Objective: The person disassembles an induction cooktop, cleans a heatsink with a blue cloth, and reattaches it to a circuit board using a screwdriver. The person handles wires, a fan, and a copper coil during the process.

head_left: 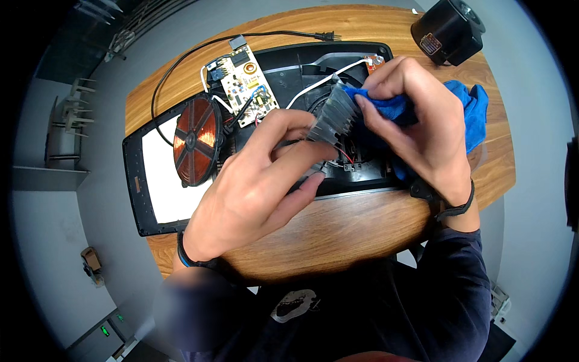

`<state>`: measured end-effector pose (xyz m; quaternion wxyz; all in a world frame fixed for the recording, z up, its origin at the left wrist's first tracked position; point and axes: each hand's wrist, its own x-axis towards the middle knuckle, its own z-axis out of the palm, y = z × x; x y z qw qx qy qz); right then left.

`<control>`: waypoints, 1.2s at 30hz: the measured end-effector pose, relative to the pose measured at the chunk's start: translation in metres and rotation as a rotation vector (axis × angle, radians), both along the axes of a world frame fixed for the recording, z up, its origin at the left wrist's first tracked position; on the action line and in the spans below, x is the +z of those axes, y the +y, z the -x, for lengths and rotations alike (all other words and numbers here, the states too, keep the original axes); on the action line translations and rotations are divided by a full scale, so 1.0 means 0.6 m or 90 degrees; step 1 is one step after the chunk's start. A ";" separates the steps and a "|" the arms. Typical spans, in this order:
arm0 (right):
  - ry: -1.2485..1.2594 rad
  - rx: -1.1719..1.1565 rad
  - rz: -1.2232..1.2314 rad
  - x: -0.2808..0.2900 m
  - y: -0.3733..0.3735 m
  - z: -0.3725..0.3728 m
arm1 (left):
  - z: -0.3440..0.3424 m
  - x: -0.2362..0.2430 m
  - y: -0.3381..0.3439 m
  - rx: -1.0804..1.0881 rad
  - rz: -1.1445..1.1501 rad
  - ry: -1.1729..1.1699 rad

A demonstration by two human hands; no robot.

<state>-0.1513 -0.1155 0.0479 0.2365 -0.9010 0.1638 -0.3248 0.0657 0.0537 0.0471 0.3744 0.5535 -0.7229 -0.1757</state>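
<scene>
We held the finned metal heat sink (333,114) near the middle of the frame, tilted above the black cooktop housing (289,53). The fingers of our left hand (238,190) gripped its lower left end, though we could not tell how the thumb bore on it from beneath. Our right hand (431,111) pinched a fold of blue cloth (467,114) between thumb and fingertips at the heat sink's upper right end; the two hands were near each other but apart.

We judged this to be wiping, and the cloth's narrow fold seemed right for getting between the fins. The strokes were best run along the channels, since a pull across the thin edges could have snagged the fabric or bent a fin. We needed the left grip firm on the end, clear of sharp edges, and light on the fins themselves. The loose cloth called for care too: its tail hung near the thin red wire (345,154) below, while the populated circuit board (250,84) lay toward the upper left, well away from it.
</scene>
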 end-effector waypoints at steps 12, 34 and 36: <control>-0.001 0.027 0.057 -0.002 -0.014 -0.006 | 0.001 -0.004 -0.001 0.022 0.027 -0.022; -0.052 0.034 0.101 0.008 0.001 -0.007 | 0.011 -0.006 -0.001 0.031 0.016 -0.050; -0.076 0.024 0.131 0.008 0.001 -0.006 | 0.012 -0.004 -0.001 0.032 0.009 -0.056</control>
